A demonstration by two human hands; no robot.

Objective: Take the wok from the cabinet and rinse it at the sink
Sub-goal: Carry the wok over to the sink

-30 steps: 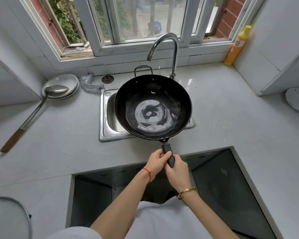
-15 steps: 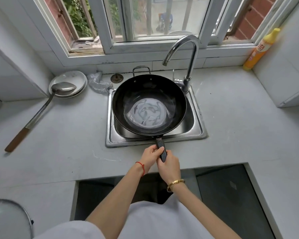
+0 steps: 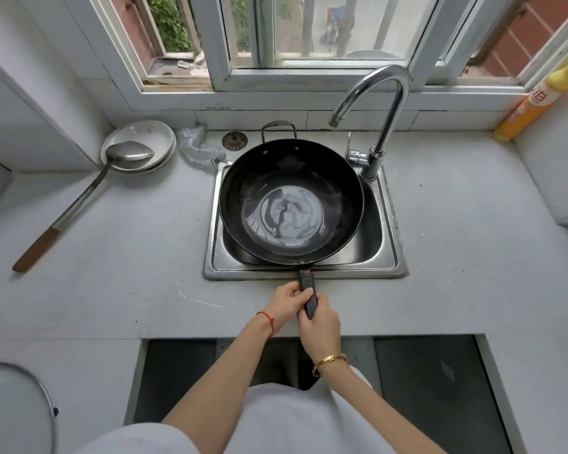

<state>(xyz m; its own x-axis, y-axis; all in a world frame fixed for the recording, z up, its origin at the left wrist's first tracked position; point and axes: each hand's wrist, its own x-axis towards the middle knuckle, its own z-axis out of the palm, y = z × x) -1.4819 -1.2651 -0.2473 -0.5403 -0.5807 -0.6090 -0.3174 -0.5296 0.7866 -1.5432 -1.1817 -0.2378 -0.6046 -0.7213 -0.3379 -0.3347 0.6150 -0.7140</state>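
A black wok with a pool of water in its bottom sits over the steel sink, covering most of the basin. Its long black handle points toward me across the sink's front rim. My left hand grips the handle from the left, and my right hand grips it just behind, from the right. The chrome tap arches over the sink's back right corner, its spout to the right of the wok's centre. No water runs from it.
A long steel ladle rests on white plates at the back left. A mesh scrubber and drain plug lie behind the sink. An orange bottle stands back right. A glass lid lies near left; a dark cooktop recess is below.
The wok has come down and sits lower over the sink basin, left of the tap. Both hands kept their grip on the handle, and the water in the wok is still swirling.
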